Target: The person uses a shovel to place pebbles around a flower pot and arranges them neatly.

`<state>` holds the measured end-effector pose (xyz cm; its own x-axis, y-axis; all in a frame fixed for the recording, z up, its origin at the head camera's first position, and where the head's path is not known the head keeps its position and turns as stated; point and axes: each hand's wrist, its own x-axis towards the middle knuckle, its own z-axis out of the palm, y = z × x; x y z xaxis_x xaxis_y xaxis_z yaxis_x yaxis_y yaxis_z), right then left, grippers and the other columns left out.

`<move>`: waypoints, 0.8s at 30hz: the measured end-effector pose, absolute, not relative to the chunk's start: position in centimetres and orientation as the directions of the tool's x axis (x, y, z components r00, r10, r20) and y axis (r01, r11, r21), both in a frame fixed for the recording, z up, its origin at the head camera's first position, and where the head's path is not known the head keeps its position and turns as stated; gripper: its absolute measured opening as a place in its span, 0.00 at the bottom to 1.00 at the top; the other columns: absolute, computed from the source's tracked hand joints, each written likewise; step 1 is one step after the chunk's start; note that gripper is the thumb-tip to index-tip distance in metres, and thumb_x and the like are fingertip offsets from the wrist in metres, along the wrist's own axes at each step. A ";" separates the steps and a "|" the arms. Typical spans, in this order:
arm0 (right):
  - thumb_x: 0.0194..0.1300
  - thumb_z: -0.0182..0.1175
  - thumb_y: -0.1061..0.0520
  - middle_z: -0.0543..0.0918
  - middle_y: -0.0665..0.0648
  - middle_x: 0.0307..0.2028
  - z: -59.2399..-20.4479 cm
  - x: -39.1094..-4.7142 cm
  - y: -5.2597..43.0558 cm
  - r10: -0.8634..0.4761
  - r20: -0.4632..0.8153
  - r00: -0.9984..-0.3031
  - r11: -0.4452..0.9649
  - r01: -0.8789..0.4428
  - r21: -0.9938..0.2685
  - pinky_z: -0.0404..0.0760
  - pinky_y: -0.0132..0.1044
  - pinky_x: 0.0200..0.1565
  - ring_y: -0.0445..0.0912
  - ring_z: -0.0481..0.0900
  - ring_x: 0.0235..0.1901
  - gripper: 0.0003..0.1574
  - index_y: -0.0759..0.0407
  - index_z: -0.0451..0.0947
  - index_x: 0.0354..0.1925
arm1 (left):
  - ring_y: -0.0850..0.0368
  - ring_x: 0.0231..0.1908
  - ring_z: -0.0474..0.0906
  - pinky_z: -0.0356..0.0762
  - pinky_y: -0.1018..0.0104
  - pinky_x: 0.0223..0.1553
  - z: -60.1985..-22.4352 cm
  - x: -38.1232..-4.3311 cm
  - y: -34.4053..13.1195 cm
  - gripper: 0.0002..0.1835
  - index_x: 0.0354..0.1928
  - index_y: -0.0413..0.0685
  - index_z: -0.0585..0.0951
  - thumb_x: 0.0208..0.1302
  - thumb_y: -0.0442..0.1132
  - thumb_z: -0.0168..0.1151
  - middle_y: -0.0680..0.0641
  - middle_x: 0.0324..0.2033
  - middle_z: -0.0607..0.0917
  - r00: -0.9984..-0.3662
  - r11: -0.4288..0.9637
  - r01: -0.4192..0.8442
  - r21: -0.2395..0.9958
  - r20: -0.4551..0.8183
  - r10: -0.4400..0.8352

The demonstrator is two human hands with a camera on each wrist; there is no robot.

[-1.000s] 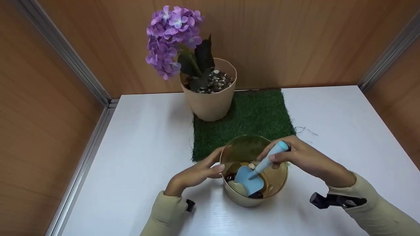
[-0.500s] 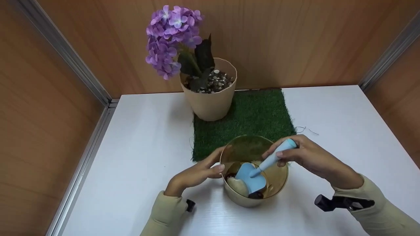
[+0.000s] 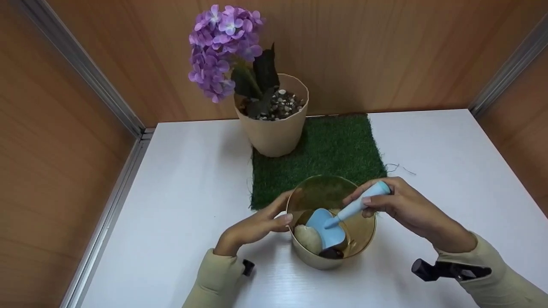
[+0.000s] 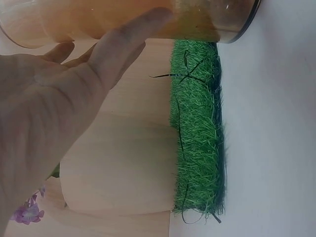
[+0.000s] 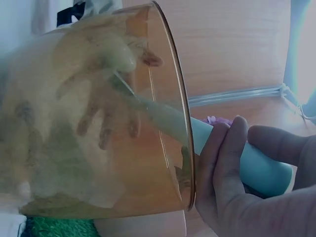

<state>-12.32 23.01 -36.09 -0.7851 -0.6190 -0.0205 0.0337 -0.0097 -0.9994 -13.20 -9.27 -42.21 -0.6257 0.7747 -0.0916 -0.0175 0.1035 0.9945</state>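
My right hand (image 3: 400, 205) grips the handle of a light blue toy trowel (image 3: 353, 207), its blade tilted down inside a clear amber bowl (image 3: 319, 261). Beside the blade, against the bowl's near left wall, lies a pale rounded stone (image 3: 308, 238). A dark stone (image 3: 331, 253) sits at the near side, partly under the blade. My left hand (image 3: 257, 226) rests on the bowl's left side with its thumb at the rim. Through the amber wall in the right wrist view, the left fingers (image 5: 105, 131) show spread and fairly straight against the far side.
A beige pot (image 3: 274, 137) with purple flowers (image 3: 227, 34) and pebbly soil stands at the back, partly on a green turf mat (image 3: 338, 145). The mat reaches behind the bowl. Wooden panels (image 3: 364, 55) enclose the white table (image 3: 192, 171) at the back and sides.
My right hand has moved slightly right, drawing the trowel handle with it. The blade has shifted in the bowl, and more of the pale stone shows beside it. My left hand has stayed put.
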 end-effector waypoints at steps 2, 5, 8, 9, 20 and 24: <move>0.68 0.51 0.65 0.78 0.71 0.48 -36.0 -12.1 22.9 -0.618 -0.007 -0.786 -0.013 0.020 -1.000 0.79 0.40 0.38 0.47 0.78 0.35 0.16 0.77 0.73 0.49 | 0.58 0.67 0.51 0.70 0.60 0.54 -42.2 -13.2 -9.3 0.33 0.72 0.61 0.46 0.71 0.50 0.46 0.57 0.70 0.50 -0.626 0.102 -0.012 0.995 -0.087 0.775; 0.68 0.50 0.66 0.77 0.72 0.48 -36.0 -11.9 22.8 -0.616 0.006 -0.788 -0.028 0.014 -1.000 0.79 0.40 0.38 0.48 0.78 0.36 0.16 0.77 0.72 0.50 | 0.57 0.67 0.52 0.71 0.60 0.54 -42.2 -13.2 -9.3 0.33 0.72 0.60 0.46 0.71 0.51 0.46 0.54 0.70 0.50 -0.628 0.100 -0.012 0.995 -0.085 0.773; 0.68 0.49 0.66 0.77 0.73 0.49 -36.2 -11.9 22.9 -0.609 0.000 -0.793 -0.049 0.038 -0.998 0.79 0.40 0.39 0.49 0.78 0.36 0.17 0.78 0.72 0.50 | 0.55 0.67 0.53 0.70 0.60 0.54 -42.2 -13.2 -9.3 0.34 0.73 0.59 0.46 0.71 0.52 0.46 0.51 0.70 0.50 -0.631 0.099 -0.011 0.995 -0.084 0.771; 0.68 0.49 0.66 0.76 0.73 0.49 -36.2 -11.9 22.9 -0.606 -0.004 -0.796 -0.059 0.050 -0.997 0.79 0.40 0.39 0.49 0.79 0.36 0.17 0.79 0.71 0.50 | 0.55 0.67 0.53 0.70 0.60 0.54 -42.2 -13.2 -9.3 0.34 0.73 0.59 0.46 0.70 0.52 0.46 0.51 0.70 0.51 -0.632 0.102 -0.012 0.995 -0.087 0.770; 0.68 0.49 0.65 0.77 0.71 0.49 -36.5 -11.9 23.1 -0.573 -0.043 -0.818 -0.099 0.121 -0.988 0.78 0.38 0.41 0.48 0.78 0.37 0.18 0.79 0.71 0.51 | 0.59 0.67 0.52 0.71 0.61 0.53 -42.3 -13.1 -9.2 0.33 0.72 0.62 0.47 0.71 0.51 0.46 0.57 0.69 0.51 -0.643 0.123 -0.001 0.992 -0.095 0.760; 0.68 0.48 0.66 0.78 0.71 0.48 -36.7 -11.8 23.2 -0.568 -0.034 -0.822 -0.128 0.129 -0.983 0.79 0.37 0.41 0.49 0.78 0.40 0.18 0.80 0.71 0.50 | 0.58 0.67 0.52 0.70 0.61 0.54 -42.3 -13.0 -9.2 0.33 0.72 0.62 0.47 0.70 0.52 0.47 0.56 0.69 0.51 -0.648 0.131 0.005 0.991 -0.097 0.755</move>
<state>-11.78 23.24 -36.71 -0.8222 -0.5682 -0.0342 0.1295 -0.1282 -0.9833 -13.01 -9.19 -42.29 -0.6481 0.7554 -0.0967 0.0049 0.1312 0.9913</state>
